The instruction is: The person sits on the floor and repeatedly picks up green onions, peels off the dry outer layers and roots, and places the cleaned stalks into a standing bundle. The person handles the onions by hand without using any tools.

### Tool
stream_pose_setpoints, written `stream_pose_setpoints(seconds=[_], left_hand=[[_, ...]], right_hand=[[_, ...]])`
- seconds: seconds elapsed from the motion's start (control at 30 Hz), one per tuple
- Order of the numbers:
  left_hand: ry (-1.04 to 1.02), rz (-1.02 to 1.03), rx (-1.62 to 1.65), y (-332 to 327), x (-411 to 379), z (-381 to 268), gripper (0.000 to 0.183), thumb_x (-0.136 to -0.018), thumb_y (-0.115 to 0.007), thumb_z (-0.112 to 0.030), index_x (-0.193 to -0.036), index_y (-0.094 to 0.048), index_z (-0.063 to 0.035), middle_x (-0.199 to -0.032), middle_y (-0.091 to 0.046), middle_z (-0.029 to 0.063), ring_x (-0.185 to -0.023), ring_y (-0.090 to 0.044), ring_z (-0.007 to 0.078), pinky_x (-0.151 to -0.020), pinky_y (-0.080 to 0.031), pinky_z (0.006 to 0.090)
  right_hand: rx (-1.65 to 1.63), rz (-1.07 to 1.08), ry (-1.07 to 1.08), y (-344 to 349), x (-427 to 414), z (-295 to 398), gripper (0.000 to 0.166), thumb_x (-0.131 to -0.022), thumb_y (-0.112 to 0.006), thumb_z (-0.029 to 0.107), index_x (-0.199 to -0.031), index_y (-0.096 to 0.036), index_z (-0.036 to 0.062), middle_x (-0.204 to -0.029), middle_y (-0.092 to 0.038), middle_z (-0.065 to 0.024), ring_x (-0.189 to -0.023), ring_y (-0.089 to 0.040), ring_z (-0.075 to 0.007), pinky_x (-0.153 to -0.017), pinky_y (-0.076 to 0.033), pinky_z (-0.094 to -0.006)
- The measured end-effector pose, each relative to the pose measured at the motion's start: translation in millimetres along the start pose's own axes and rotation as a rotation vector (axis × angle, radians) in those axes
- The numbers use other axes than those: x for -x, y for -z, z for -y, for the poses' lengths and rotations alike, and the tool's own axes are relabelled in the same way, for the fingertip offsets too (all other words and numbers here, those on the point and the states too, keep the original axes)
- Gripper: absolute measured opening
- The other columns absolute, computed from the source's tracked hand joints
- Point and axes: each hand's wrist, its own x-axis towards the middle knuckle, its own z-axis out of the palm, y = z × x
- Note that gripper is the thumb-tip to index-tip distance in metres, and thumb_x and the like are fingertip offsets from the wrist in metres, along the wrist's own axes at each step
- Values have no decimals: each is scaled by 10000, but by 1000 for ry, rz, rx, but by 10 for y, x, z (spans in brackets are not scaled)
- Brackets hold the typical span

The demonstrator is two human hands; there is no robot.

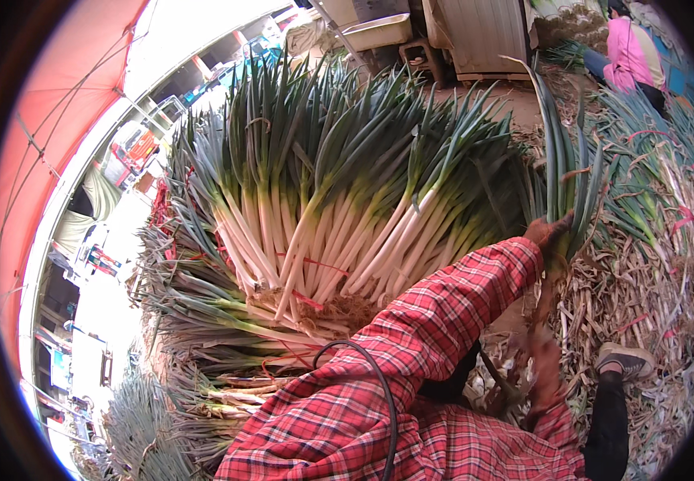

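My left hand [548,233] grips a small bunch of long green onions [557,153], green leaves upward, at the right of the large pile. Below it is my right hand [542,349], blurred, beside dry brown outer leaves [545,300] that hang from the bunch; whether its fingers are closed on them is unclear. A big heap of green onions [323,228] with white stalks and rooty ends lies in front of me, left of my hands. A red tie [306,299] lies across some stalks near the roots.
Shed dry leaves [635,288] cover the ground at right, with more green onions [641,156] beyond. A person in a pink top [629,54] sits at upper right. Bundled onions [215,343] are stacked at left. A pale basin [377,31] and a metal cabinet [482,36] stand behind.
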Motion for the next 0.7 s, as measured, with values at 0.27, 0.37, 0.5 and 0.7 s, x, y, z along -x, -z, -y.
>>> stream_pose_setpoints(seconds=[0.27,0.37,0.5,0.7], left_hand=[[42,-72,-322,-397,348,273,551,-764,-748,-403,-1137,-622,-18,-942,-678,83,-827,-638,172,-748,-512,303],[142,85,-240,-374,459,203,521,-718,-777,-415,-1060,-647,-45,-880,-679,94,-739,-645,185,-644,-538,336],[178,50,-261,-454,553,111,403,-789,-738,-303,-1062,-654,-19,-874,-666,56,-739,-625,148,-632,-498,295],[77,136,-179,-569,675,53,430,-793,-715,-356,-1018,-661,6,-865,-669,69,-729,-621,152,-642,-493,293]], right_hand=[[108,-459,-13,418,-786,89,512,-994,-366,374,-1033,-641,-56,-880,-656,-199,-846,-621,-208,-696,-461,-372],[-132,-463,75,260,-676,-178,459,-987,-356,369,-1135,-589,2,-916,-653,-183,-844,-613,-247,-672,-456,-395],[64,-484,6,176,-494,-188,527,-971,-332,418,-1036,-629,-12,-867,-653,-240,-838,-622,-365,-711,-455,-436],[-48,-561,103,175,-272,285,515,-954,-409,434,-1061,-622,-23,-808,-662,-184,-750,-626,-261,-672,-469,-374]])
